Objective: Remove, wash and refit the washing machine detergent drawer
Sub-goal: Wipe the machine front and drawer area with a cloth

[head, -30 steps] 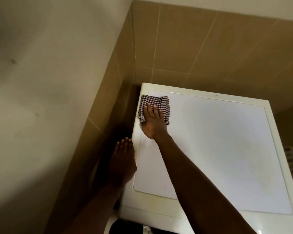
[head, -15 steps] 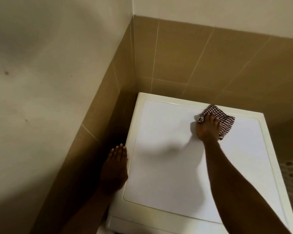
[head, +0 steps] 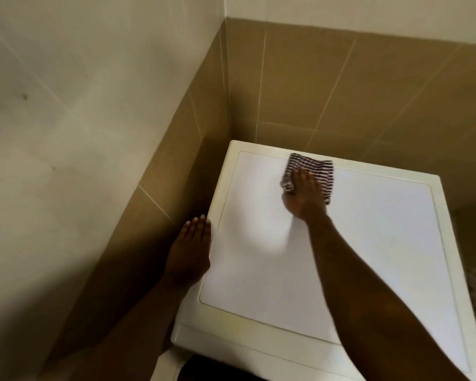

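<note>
While the right hand (head: 304, 196) presses the cloth (head: 316, 167) flat-fingered, left hand (head: 190, 251) flat, wiping the washing machine (head: 368, 243) likely needs even sweeps

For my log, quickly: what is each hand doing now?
Left hand: open, rests on the washing machine edge.
Right hand: open, presses the checked cloth.

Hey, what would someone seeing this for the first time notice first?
A right hand pressing a checked cloth flat onto the white washing machine top, near its back edge. The left hand rests open on the machine's left edge, and tan tiled walls close in the corner behind.
</note>
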